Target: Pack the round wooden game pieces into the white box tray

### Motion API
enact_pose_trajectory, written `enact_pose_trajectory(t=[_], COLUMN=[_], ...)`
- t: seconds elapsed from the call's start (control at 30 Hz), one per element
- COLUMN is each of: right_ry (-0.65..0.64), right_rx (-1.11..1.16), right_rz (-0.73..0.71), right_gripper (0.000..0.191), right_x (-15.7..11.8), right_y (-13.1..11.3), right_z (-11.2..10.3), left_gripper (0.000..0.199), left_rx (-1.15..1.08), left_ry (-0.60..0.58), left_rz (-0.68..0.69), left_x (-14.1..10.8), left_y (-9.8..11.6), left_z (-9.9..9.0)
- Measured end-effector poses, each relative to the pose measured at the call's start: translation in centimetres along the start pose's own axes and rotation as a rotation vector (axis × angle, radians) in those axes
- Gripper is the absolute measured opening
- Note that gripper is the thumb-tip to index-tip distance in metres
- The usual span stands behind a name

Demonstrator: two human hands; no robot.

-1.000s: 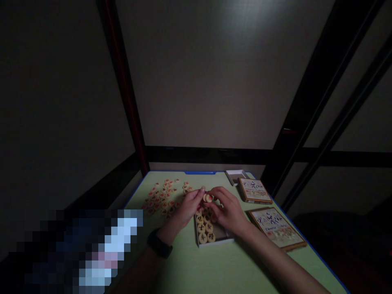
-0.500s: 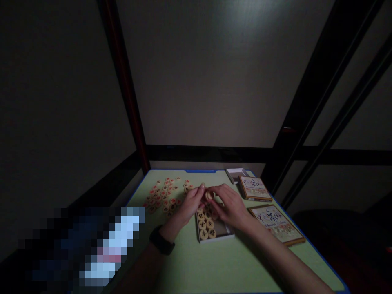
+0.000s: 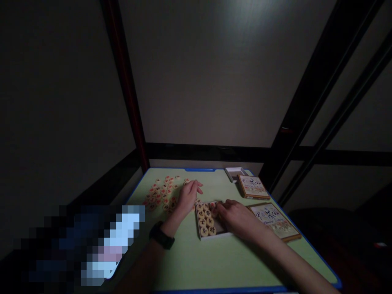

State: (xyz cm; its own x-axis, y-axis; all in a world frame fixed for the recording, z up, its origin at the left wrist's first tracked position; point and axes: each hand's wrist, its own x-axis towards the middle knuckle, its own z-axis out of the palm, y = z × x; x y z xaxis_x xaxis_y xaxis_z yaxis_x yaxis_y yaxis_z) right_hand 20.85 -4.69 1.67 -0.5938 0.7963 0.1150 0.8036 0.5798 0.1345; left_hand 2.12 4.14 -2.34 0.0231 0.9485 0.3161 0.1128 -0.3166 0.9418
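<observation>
A shallow white box (image 3: pixel 216 236) lies in front of me, its left part filled with rows of round wooden Chinese chess pieces (image 3: pixel 210 221) marked in black. My right hand (image 3: pixel 238 215) reaches into the box from the right, fingers closed on a chess piece near the top row; the fingers partly hide it. My left hand (image 3: pixel 187 197) hovers beyond the box's upper left corner, fingers curled together; whatever they hold is hidden. Just left of it, loose chess pieces (image 3: pixel 165 191) with red and black characters are scattered on the table.
The green table (image 3: pixel 183 265) has a blue rim. Two printed Chinese chess box lids (image 3: pixel 254 187) lie on the right, one behind the other. Another white box (image 3: pixel 234 172) sits at the far right corner. A blurred patch (image 3: pixel 119 241) covers the lower left. Walls stand behind the table.
My hands have moved apart from where they met above the box. The right went down into the box with a piece, and the left shifted left toward the loose pieces.
</observation>
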Motion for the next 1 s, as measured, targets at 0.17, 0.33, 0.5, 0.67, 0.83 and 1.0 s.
enact_pose_trajectory(t=[0.17, 0.33, 0.5, 0.67, 0.83, 1.0], right_ry=[-0.001, 0.02, 0.035, -0.006, -0.061, -0.068], right_rx=[0.034, 0.068, 0.063, 0.008, -0.006, 0.041], right_rz=[0.009, 0.02, 0.035, 0.091, 0.101, 0.103], right_gripper=[0.017, 0.019, 0.015, 0.016, 0.017, 0.018], right_x=[-0.4, -0.8, -0.7, -0.1, 0.6, 0.9], right_y=[0.2, 0.4, 0.4, 0.2, 0.3, 0.4], right_z=[-0.1, 0.4, 0.1, -0.1, 0.0, -0.2], left_gripper=[0.039, 0.037, 0.037, 0.035, 0.036, 0.037], left_rx=[-0.003, -0.03, -0.015, 0.084, 0.171, 0.17], left_ry=[-0.022, -0.036, -0.039, -0.023, -0.019, -0.032], left_rz=[0.001, -0.034, -0.018, 0.012, 0.065, 0.06], left_x=[-0.2, -0.4, -0.5, -0.6, -0.7, -0.8], left_y=[0.2, 0.6, 0.8, 1.0, 1.3, 1.3], left_z=[0.1, 0.3, 0.4, 0.3, 0.1, 0.1])
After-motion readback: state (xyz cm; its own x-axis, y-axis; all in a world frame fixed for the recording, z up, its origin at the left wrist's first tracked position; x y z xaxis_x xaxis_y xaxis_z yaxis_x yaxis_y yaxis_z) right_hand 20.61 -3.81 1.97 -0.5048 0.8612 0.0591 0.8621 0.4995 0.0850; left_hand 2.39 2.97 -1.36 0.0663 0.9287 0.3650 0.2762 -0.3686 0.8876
